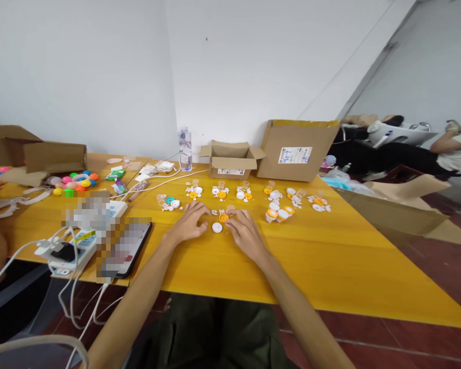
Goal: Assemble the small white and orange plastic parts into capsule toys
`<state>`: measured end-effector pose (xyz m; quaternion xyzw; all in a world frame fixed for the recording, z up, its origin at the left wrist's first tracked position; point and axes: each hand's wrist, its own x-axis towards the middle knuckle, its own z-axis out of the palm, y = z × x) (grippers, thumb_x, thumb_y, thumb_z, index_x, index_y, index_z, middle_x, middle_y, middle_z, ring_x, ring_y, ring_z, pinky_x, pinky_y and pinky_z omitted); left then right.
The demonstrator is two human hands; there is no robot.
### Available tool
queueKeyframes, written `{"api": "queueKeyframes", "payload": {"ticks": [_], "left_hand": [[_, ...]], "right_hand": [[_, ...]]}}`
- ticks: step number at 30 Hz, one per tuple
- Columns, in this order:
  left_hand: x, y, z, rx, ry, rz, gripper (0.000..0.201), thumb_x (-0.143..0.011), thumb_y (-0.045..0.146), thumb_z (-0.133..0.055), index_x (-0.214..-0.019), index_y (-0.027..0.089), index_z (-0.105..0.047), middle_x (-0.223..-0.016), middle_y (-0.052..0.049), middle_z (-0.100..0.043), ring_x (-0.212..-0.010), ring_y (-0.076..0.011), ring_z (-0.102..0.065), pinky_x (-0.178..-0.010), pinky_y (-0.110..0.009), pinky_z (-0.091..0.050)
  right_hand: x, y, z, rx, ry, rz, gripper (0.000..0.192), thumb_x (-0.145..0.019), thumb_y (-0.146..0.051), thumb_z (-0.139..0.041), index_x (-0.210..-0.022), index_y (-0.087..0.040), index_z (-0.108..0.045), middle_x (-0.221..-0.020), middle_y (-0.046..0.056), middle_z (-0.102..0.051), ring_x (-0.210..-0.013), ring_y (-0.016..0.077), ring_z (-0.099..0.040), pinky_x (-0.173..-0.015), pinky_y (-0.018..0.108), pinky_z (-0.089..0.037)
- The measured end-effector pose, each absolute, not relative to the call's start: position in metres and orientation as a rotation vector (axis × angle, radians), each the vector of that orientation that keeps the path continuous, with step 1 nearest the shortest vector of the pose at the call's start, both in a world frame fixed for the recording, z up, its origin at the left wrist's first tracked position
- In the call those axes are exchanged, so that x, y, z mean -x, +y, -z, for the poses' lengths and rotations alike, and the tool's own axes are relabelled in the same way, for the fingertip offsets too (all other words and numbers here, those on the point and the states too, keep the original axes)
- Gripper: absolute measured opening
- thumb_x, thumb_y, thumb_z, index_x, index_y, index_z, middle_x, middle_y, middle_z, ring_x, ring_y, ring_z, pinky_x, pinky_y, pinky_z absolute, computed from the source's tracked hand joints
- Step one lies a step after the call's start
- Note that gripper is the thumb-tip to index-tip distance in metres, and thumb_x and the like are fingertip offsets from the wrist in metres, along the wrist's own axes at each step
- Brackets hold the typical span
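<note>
My left hand rests on the yellow table with its fingers spread flat, holding nothing. My right hand lies beside it, fingertips touching a small orange disc. A white disc sits on the table between the two hands. Just beyond the fingers lie tiny white parts. Further back, a row of small piles of orange, white and clear plastic pieces runs across the table.
A small open cardboard box and a bigger one stand at the back, next to a water bottle. A phone, a power strip with cables and coloured balls lie left. Another person is at far right.
</note>
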<state>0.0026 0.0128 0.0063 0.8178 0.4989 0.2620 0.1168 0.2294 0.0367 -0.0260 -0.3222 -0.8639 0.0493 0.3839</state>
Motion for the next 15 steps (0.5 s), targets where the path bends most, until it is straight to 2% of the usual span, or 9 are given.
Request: {"api": "queueKeyframes", "payload": {"ticks": [7,15], "left_hand": [[0.0028,0.0151,-0.0054,-2.472,1.497,-0.683,0.009,-0.085,0.016,-0.057,-0.085,0.022,-0.063,-0.109,-0.006,-0.061,-0.112,-0.0277,-0.049,-0.098,-0.045,-0.039],[0.0012,0.0153,-0.0056,-2.479,1.488,-0.687,0.008,-0.088,0.021,-0.059,-0.086,0.023,-0.066,-0.108,-0.006,-0.062,-0.113,-0.0275,-0.050,-0.099,-0.046,-0.040]], "right_hand": [[-0.2299,0.0362,0.0249,0.817,-2.209,-0.113,0.026,-0.095,-0.011,-0.048,-0.089,-0.026,-0.068,-0.114,0.009,-0.066,-0.106,0.0271,-0.059,-0.091,0.048,-0.052],[-0.2300,0.0365,0.0254,0.811,-2.211,-0.107,0.027,-0.095,-0.011,-0.048,-0.092,-0.027,-0.069,-0.113,0.009,-0.066,-0.106,0.0270,-0.058,-0.091,0.048,-0.052]]}}
